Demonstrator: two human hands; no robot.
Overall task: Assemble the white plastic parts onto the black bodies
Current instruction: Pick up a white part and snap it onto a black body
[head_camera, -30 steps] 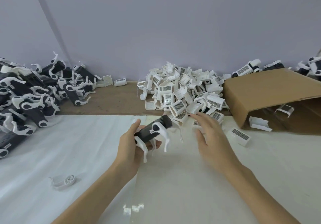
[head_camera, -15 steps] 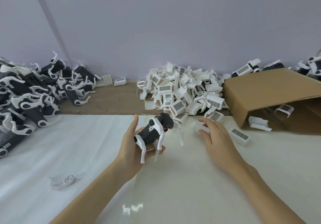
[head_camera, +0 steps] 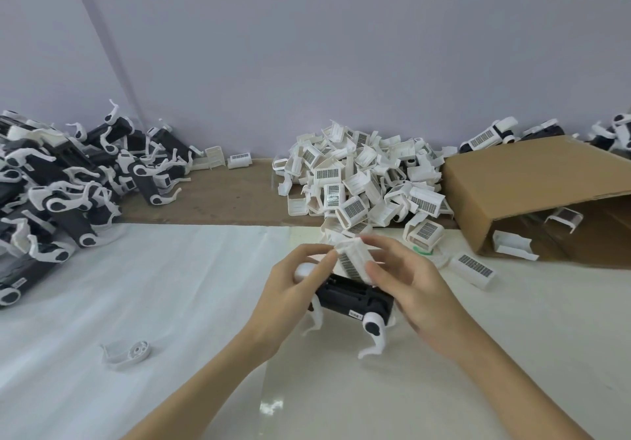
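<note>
White plastic part (head_camera: 353, 261), barcode label facing the camera, is pinched between both hands just above the black body (head_camera: 353, 298), tilted, its lower end touching the body's top. Left hand (head_camera: 293, 289): fingers curled round the body's left end, fingertips also on the part's left edge. Right hand (head_camera: 409, 279): thumb and fingers grip the part's right side. Body has white legs (head_camera: 374, 335) hanging down over the white sheet (head_camera: 153, 303) on the table. Behind the hands: pile of loose white parts (head_camera: 362, 187) against the wall. Far left: heap of black bodies with legs fitted (head_camera: 68, 183). Right: cardboard box (head_camera: 532, 187) on its side, a few white parts inside its mouth. One small round white piece (head_camera: 126, 354) lies alone on the sheet, well left of the hands.
</note>
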